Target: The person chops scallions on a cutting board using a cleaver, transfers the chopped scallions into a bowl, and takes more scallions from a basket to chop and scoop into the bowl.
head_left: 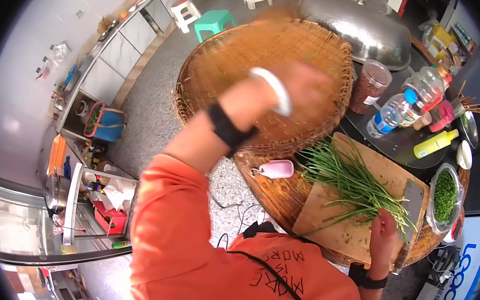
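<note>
My left hand (303, 87), smeared by motion, is over the large round woven basket (215, 66); whether its fingers hold anything does not show. A white bangle (273, 90) and a black band (228, 127) circle that arm. My right hand (384, 229) is beside the pale ends of a bunch of long green chives (348, 177), fingers pointing up and no object visible in them. The chives lie across a wooden cutting board (320, 217). A broad grey cleaver blade (413, 200) lies along the board's right side, partly covered by stalks.
A bowl of chopped greens (445, 198) stands right of the board. Behind are plastic bottles (388, 120), a yellow-green bottle (436, 144), a jar (371, 84) and a large metal lid (354, 20). A pink tag-like item (279, 169) lies on the wooden table (260, 182).
</note>
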`<state>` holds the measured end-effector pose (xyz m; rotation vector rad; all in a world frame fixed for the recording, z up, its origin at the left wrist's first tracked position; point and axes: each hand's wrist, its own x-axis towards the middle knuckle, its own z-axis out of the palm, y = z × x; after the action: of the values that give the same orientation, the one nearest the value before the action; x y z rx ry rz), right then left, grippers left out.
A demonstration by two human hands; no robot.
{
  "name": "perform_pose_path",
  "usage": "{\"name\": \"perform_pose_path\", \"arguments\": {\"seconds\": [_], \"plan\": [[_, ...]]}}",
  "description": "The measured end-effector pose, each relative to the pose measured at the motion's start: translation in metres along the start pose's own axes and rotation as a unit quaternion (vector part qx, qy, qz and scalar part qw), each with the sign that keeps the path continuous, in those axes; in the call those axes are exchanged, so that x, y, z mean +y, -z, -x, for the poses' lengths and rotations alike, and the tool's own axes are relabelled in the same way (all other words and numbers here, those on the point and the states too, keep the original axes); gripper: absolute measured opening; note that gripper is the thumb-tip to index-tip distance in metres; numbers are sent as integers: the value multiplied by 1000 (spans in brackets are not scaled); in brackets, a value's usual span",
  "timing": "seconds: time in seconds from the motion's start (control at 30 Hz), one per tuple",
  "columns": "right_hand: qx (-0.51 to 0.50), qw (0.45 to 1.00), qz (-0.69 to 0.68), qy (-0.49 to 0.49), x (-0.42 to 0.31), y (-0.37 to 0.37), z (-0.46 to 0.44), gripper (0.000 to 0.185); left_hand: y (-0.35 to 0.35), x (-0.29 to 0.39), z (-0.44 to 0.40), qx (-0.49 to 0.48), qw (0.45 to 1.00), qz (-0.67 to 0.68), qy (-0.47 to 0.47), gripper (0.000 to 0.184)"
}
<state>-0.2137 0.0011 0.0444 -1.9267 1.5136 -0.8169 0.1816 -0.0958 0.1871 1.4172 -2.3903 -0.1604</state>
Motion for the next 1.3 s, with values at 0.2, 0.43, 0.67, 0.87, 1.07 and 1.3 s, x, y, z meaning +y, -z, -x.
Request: {"name": "perform_pose_path", "arguments": {"seconds": [0.2, 0.43, 0.67, 0.87, 1.07, 1.3], "plan": [[-27, 998, -34, 50, -73, -54, -28, 32, 43, -198, 133, -232, 886, -212, 341, 19], [-79, 984, -26, 161, -164, -112, -87, 40, 2, -212, 176, -398, 844, -308, 187, 32], [-118, 991, -25, 58, -162, -134, -103, 37, 17, -212, 167, -471, 805, -149, 330, 35], [-106, 992, -58, 27, -160, -137, -104, 29, -11, -224, 181, -470, 797, -214, 312, 35], [-28, 992, -23, 125, -161, -141, -108, 24, -7, -230, 159, -387, 871, -178, 246, 18], [-28, 992, -12, 123, -163, -141, -104, 24, -75, -246, 102, -162, 973, -28, 163, 28]]}}
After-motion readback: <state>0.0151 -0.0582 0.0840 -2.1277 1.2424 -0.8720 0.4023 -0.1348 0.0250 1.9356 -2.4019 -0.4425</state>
